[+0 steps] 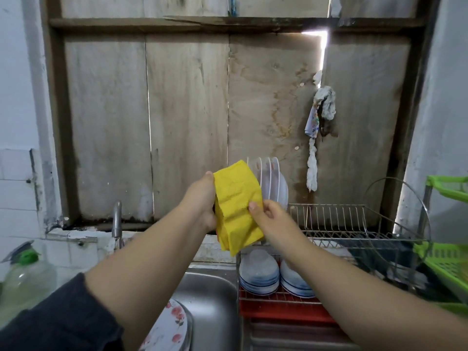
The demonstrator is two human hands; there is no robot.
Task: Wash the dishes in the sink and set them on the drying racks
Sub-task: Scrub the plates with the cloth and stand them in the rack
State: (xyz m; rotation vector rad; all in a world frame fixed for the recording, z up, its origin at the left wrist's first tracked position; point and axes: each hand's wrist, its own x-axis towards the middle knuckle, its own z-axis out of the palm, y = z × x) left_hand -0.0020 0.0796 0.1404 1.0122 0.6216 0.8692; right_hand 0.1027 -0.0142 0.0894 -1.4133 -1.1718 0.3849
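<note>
A flowered plate (168,328) waits in the sink (215,307). Above it, the left hand (202,201) grips a yellow cloth (238,206) while the right hand (268,214) pinches its edge, apparently folding it; washed bowls (259,274) drain on the rack (354,224).

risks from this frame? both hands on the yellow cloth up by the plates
1. The yellow cloth, held by the left hand and right hand, hangs right in front of the upright white plates in the wire rack; a swing might knock them.
2. The floral plate sits at the sink edge beneath the left arm; lowering the arm might bump it.
</note>
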